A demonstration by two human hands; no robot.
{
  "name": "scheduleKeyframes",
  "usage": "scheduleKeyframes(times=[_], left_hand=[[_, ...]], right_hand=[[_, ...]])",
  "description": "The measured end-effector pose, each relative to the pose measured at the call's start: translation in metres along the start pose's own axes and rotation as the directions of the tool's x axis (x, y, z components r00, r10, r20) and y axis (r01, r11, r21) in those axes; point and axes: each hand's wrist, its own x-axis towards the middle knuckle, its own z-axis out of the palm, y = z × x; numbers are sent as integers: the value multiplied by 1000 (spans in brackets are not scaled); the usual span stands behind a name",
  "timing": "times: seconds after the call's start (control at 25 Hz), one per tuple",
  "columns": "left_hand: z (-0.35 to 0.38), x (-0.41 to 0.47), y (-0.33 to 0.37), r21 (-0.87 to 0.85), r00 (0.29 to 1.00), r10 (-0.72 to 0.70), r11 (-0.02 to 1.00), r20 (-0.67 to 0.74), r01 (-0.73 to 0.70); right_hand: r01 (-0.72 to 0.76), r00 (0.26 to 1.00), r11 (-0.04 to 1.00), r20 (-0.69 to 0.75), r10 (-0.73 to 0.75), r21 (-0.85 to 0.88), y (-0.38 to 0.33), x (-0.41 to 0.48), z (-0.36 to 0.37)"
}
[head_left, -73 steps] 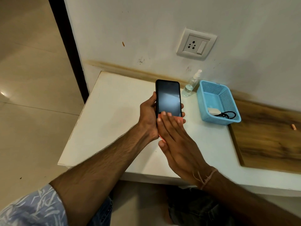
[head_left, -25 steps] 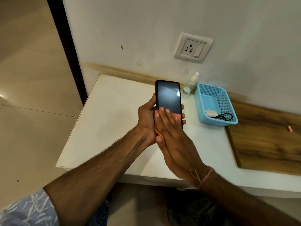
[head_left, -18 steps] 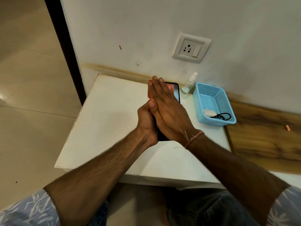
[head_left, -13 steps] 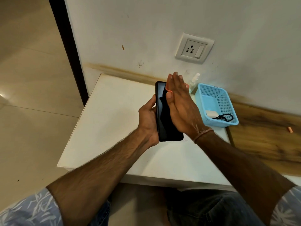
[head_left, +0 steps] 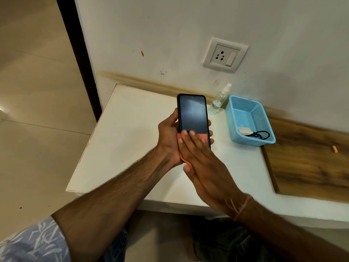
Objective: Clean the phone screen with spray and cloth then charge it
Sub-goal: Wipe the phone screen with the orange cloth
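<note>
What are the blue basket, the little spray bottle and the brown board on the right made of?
The basket looks like matte moulded plastic: even light blue, walls pierced by a regular grid of holes. The spray bottle seems clear plastic, perhaps glass: see-through, white nozzle. The board looks like wood or wood-print laminate: smooth, dark streaky grain.

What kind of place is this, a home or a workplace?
Probably a room in a home, though I cannot be sure. A switched wall socket sits in a painted wall above a white table, the floor is glossy tile, and a blue basket holds a charger.
</note>
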Motion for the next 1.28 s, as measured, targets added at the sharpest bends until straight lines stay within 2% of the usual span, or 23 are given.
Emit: scheduleKeyframes(times=[0.16, 0.28, 0.36, 0.48, 0.64, 0.72, 0.8, 0.92, 0.96, 1.12, 1.28], left_hand=[[2, -1, -3, 6, 1000, -11, 1000, -28, 11], [4, 1, -1, 3, 999, -23, 1000, -37, 23], [3, 2, 0, 3, 999, -10, 1000, -50, 10], [2, 2, -1, 13, 998, 3, 1000, -67, -3], [-1, 4, -2, 17, 992, 22, 1000, -123, -20], [-5, 6, -2, 31, 987, 40, 999, -153, -36], [-9, 8, -1, 45, 982, 61, 998, -178, -54], [-14, 11, -2, 66, 979, 59, 997, -195, -46], [-15, 12, -3, 73, 979, 53, 997, -195, -39], [-17, 14, -5, 83, 984, 27, 996, -176, -12], [-19, 18, -7, 71, 983, 14, 997, -182, -1]], right_hand=[[124, 990, 983, 77, -114, -136, 18, -33, -2], [48, 998, 991, 47, -43, -124, 32, -33, -7], [-47, 999, 996, 13, 48, -79, 33, -30, -7], [-94, 994, 995, -48, 95, 27, 27, -31, -2], [-203, 965, 924, -90, 244, 324, 23, -30, -5], [-227, 930, 896, -188, 315, 382, 31, -30, -8], [-286, 851, 857, -298, 432, 428, 44, -28, -9], [-399, 734, 757, -315, 602, 518, 76, -13, -4], [-436, 727, 756, -304, 616, 488, 88, -4, -1], [-425, 820, 854, -272, 504, 300, 131, 38, 15], [-435, 872, 894, -198, 448, 106, 153, 68, 27]])
